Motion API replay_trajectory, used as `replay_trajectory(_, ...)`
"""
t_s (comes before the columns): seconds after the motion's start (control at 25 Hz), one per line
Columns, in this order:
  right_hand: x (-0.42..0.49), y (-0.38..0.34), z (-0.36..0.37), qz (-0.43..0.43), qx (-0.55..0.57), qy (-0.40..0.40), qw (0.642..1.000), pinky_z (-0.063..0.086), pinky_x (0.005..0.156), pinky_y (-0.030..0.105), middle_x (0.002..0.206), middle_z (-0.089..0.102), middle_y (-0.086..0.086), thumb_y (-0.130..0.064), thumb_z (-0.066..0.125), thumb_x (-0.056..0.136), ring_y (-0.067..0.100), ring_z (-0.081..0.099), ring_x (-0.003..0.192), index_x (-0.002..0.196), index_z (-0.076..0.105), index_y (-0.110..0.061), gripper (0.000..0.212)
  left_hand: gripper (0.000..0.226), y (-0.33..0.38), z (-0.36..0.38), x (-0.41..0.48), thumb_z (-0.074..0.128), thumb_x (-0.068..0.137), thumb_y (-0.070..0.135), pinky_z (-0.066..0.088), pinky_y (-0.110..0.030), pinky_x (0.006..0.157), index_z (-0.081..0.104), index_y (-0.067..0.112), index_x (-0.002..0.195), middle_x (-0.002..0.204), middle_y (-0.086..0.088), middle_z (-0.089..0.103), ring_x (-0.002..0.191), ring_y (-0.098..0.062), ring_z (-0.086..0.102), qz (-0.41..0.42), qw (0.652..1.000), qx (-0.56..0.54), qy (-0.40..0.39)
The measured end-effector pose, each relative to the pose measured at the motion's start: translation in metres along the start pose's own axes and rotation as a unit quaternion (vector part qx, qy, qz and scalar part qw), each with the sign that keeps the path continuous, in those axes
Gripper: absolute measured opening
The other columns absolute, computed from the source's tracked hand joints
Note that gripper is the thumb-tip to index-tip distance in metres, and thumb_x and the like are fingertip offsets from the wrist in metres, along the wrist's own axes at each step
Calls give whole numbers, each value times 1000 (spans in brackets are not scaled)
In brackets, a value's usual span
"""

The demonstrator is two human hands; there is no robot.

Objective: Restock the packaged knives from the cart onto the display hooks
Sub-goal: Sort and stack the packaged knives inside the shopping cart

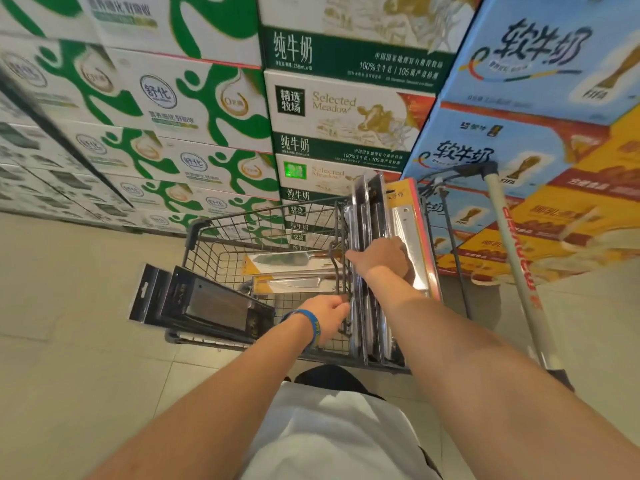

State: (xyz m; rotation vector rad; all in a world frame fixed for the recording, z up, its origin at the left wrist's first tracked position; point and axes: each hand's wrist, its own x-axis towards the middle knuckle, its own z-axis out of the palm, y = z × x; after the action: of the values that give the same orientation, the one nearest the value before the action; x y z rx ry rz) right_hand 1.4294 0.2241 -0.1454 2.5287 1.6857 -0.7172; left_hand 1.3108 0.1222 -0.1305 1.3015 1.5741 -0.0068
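Nearest to me, below the grey wire shopping cart (pixel 207 237), are the wearer's white shirt (pixel 332 441) and both bare forearms reaching into it. The left hand (pixel 329 311), with a blue wristband (pixel 311 325) on its wrist, is at the cart's near edge, and its fingers are curled around the dark hinged wire panel (pixel 337 268) that stands across the basket. The right hand (pixel 381 259) is a little further in, on the right side of the cart. Its thumb is on one side and its fingers wrap over the other side of the upright clear-packed steel knives (pixel 367 216), clamping that standing bundle. Against the right of the bundle stands a yellow-backed card with a broad steel cleaver (pixel 410 233).

On the cart's near left rim, two flat black knife boxes with hang tabs (pixel 207 303) lean tilted, partly over the edge. Deeper in the basket, left of the wire panel, two yellow-carded kitchen knives (pixel 287 263) lie flat, one beside the other. The cart's white handle bar with red lettering (pixel 512 244) runs along its right side.

Beyond the cart rise stacked milk cartons: green-and-white cartons (pixel 156 98) on the left, dark green and cream cartons (pixel 339 109) straight ahead and blue cartons (pixel 519 64) on the right, all standing on pale floor tiles (pixel 69 341).
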Motion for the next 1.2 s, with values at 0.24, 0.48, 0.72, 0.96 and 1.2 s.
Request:
replay_trajectory(0.24,-23,20,-23,7,57,50,997,33,54,26,103,59,1,-61,71,82,17,51,64,99,65,-16,49,47,-1,-3,3,42,100,49,47,-34,96,55,21,137,129,-3,62,113,-22,59,27,998,11,-49)
replay_trajectory(0.48,-60,43,-54,-45,128,200,970,45,69,32,106,52,2,-51,70,82,21,54,79,78,73,-16,35,53,9,-48,4,36,100,54,52,-32,74,68,14,88,78,-2,66,72,-20,61,69,995,38,67)
replay_trajectory(0.72,-79,21,-86,-106,145,321,930,38,60,28,97,57,3,-39,77,82,16,49,72,75,74,-9,30,39,65,-107,-1,44,98,56,55,-45,91,61,25,114,109,3,67,99,-18,65,145,970,-168,96)
replay_trajectory(0.96,-103,-15,-121,-198,208,386,877,34,57,3,94,45,-12,-28,86,76,-3,36,74,74,74,-17,16,78,113,-178,-32,45,72,82,44,-6,70,48,35,135,112,29,55,89,23,56,324,910,-216,143)
replay_trajectory(1.2,-129,-59,-144,-352,264,420,794,42,75,5,103,61,3,-30,76,79,0,53,85,80,76,-10,20,82,139,-237,-50,60,53,89,48,-43,103,68,26,104,105,3,72,110,-18,65,371,839,-378,128)
